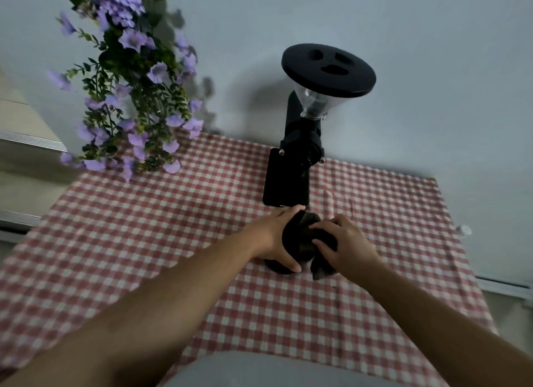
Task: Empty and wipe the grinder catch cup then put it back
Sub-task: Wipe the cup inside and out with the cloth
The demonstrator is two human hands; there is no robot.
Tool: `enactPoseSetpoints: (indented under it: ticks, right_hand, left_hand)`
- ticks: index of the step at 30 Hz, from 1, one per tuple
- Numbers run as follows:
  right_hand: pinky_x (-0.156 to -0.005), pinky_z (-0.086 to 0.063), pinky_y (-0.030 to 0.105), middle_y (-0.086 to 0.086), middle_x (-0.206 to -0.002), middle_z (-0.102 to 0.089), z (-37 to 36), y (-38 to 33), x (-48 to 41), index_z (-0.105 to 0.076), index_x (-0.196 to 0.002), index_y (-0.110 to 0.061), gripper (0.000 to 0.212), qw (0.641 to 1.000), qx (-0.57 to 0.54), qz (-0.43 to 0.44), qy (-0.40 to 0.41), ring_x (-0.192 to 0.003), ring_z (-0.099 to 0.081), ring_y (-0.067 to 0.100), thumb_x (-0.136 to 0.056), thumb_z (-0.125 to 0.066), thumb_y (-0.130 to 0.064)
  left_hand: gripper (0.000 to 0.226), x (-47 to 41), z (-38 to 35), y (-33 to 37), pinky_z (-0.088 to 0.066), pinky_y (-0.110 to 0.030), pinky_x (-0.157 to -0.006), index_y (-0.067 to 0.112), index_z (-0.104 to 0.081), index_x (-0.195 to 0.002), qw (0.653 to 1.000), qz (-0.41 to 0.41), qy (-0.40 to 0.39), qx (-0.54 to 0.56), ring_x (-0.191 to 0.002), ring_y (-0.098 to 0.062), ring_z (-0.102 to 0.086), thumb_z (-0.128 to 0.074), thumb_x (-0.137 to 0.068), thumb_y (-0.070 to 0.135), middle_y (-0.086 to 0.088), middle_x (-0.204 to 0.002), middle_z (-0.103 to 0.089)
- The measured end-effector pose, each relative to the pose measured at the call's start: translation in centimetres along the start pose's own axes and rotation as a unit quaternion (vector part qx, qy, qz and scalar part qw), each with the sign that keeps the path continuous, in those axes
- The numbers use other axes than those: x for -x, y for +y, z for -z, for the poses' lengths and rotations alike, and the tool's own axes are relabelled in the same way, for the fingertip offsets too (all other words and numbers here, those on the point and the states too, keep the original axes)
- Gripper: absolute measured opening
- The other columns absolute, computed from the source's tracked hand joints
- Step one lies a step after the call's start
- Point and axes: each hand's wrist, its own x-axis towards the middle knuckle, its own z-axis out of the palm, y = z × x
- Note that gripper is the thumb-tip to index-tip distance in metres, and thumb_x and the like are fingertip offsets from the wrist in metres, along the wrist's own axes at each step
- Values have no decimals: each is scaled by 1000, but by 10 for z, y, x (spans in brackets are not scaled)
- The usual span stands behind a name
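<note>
Centre frame: the left hand (271, 236) curls its fingers round the dark catch cup (290, 242), just before the grinder (287, 182). The right hand (349, 245) pinches a dark cloth (321, 267) into it. Twist too hard and leftover grounds could scatter onto the checked tablecloth (173, 242).

On my remote feed, a red-and-white checked tablecloth (144, 242) runs back to a pale wall (432, 69). Purple flowers (129, 98) with green leaves hang over its far left corner. I see a small white object (463, 230) just beyond its right edge.
</note>
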Motion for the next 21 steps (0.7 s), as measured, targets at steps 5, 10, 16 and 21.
enactPoseSetpoints:
  ticks: [5, 10, 16, 21]
  right_hand:
    - [-72, -52, 25, -5, -127, -42, -1, -22, -5, -58, -124, -26, 35, 998, 50, -34, 32, -91, -57, 14, -90, -57, -32]
    - [-93, -47, 27, -13, -139, -49, -2, -18, -6, -52, -130, -33, 38, 990, 136, 39, -25, -116, -54, 10, -93, -51, -31]
    - [-90, -49, 29, -5, -119, -62, 18, -22, -17, -63, -116, -34, 27, 978, 116, 12, -172, -101, -59, 12, -90, -56, -29]
    - [-85, -41, 26, -9, -134, -51, 18, -31, -24, -54, -128, -29, 34, 958, 240, 61, -148, -109, -45, 15, -97, -43, -24]
  left_hand:
    - [136, -2, -1, -5, -38, -54, -109, 46, 2, -152, 1000, -13, 3, 1, -147, -22, -23, -85, -47, 61, 11, -163, -8]
    - [134, -2, -3, -7, -39, -53, -109, 46, 3, -152, 1000, -11, 4, 13, -147, -22, -23, -88, -54, 55, 13, -164, -6]
    - [133, 2, -2, -8, -41, -52, -107, 41, 1, -153, 999, -31, 17, 2, -144, -24, -31, -88, -56, 57, 5, -163, -13]
    - [133, 2, -1, -5, -41, -48, -108, 36, 6, -155, 999, -23, 10, -29, -144, -24, -30, -84, -61, 60, 6, -165, -6]
